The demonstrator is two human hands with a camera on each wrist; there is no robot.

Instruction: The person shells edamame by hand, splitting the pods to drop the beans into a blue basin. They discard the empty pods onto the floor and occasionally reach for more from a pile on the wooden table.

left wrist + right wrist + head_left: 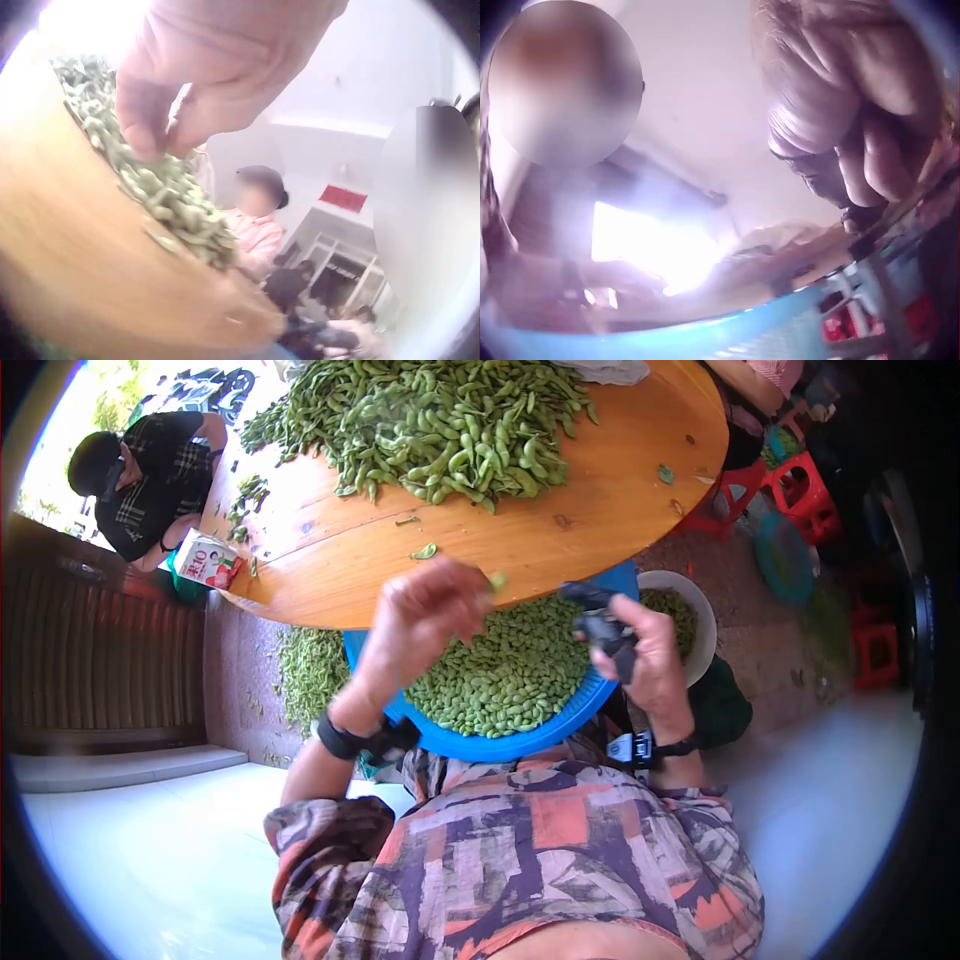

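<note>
My left hand (430, 610) is raised over the table's near edge, blurred, with a small green soybean pod (497, 582) at its fingertips. Thumb and fingers (142, 131) come together in the left wrist view. Black material (605, 630) covers or sits in the fingers of my right hand (655, 655), which hovers over the right rim of a blue basket (490, 748). Curled fingers (885, 169) show in the right wrist view; I cannot tell whether they hold anything. Shelled green beans (500, 680) fill the basket below both hands.
A large heap of soybean pods (450, 430) covers the far part of the wooden table (330, 550). A white bowl (703, 625) stands right of the basket, and empty pods (315, 675) lie on the floor at left. A person (150, 480) sits far left, beside a printed carton (207, 560).
</note>
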